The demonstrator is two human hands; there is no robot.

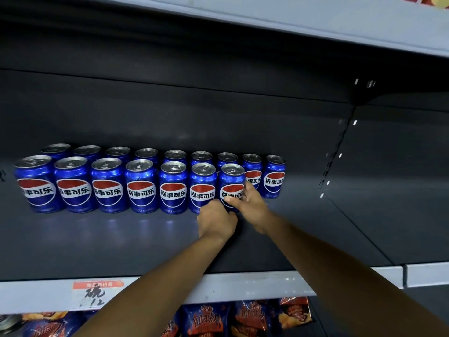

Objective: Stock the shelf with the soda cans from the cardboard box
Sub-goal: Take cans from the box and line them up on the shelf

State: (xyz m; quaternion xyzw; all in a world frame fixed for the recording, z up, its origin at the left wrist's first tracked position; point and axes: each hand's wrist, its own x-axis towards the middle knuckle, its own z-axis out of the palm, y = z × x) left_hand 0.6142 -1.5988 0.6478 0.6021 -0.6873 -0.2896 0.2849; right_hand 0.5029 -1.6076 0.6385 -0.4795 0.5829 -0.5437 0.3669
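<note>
right hand (250, 203) grips rightmost front-row can (232, 186) | left hand (216, 221) curled at that can's base, grip unclear | cans stand in two rows on shelf (145, 242)

Two rows of soda cans (141, 186) stand on the shelf (121, 239), toward its left and far side. The far row (175, 155) is right behind the near row. At the right end of the near row stands one can (232, 183). The right hand (252, 203) is on its right side. The left hand (216, 221) is just near of it. A price tag (97, 294) sits on the shelf's near edge. Snack bags (206, 319) lie below.
</note>
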